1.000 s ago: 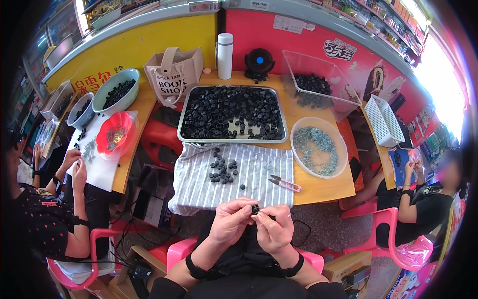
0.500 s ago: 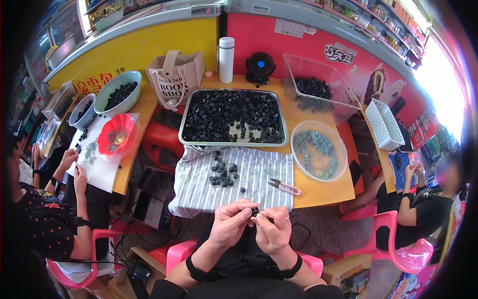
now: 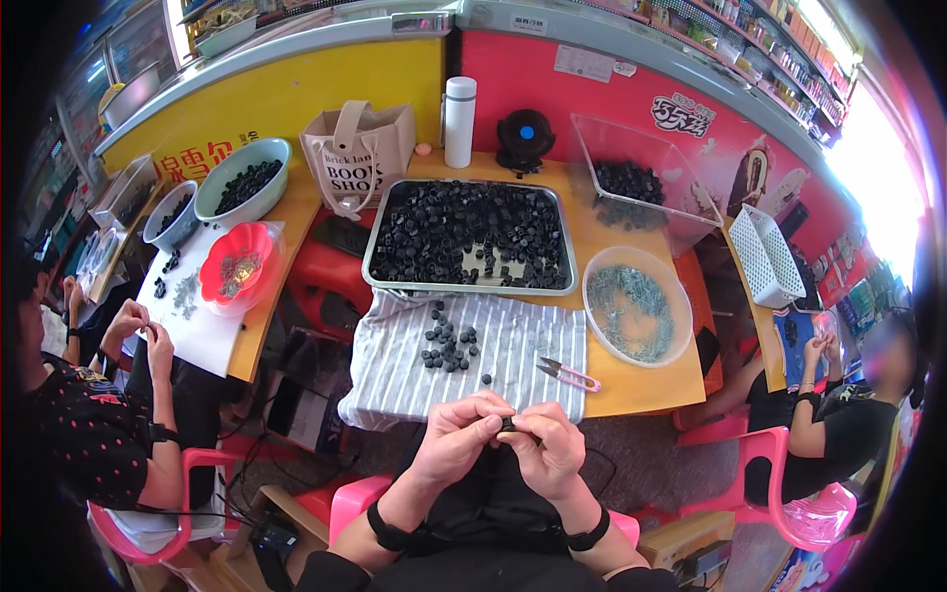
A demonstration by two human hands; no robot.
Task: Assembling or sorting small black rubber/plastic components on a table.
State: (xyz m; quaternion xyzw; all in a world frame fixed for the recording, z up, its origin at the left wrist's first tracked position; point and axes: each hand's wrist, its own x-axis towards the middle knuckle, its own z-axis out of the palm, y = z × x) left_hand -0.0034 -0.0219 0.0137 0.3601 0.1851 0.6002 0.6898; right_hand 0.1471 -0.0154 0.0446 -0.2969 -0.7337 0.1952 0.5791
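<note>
Just in front of the table's near edge, my left hand [image 3: 462, 436] pinches a small black round cap [image 3: 508, 424] between thumb and fingers. My right hand [image 3: 548, 446] is closed at the cap's other side, thumb and forefinger pressed to it. The fingertips hide much of the cap. Beyond my hands, several similar loose black caps [image 3: 449, 347] lie on a grey-and-white striped cloth [image 3: 395, 380]. Thread snips [image 3: 569, 374] with pink handles lie at the cloth's right, apart from my hands.
Farther back stands a metal tray [image 3: 472, 289] heaped with black caps. To its right are a round clear tub [image 3: 681, 314] of thin grey-green pieces and a clear bin [image 3: 681, 202]. A white bottle [image 3: 459, 123], small fan [image 3: 523, 143] and tote bag [image 3: 357, 148] stand behind. People work at both sides.
My right forefinger and thumb have shifted on the cap, which is now more covered. The table scene sits slightly farther right and lower in the picture.
</note>
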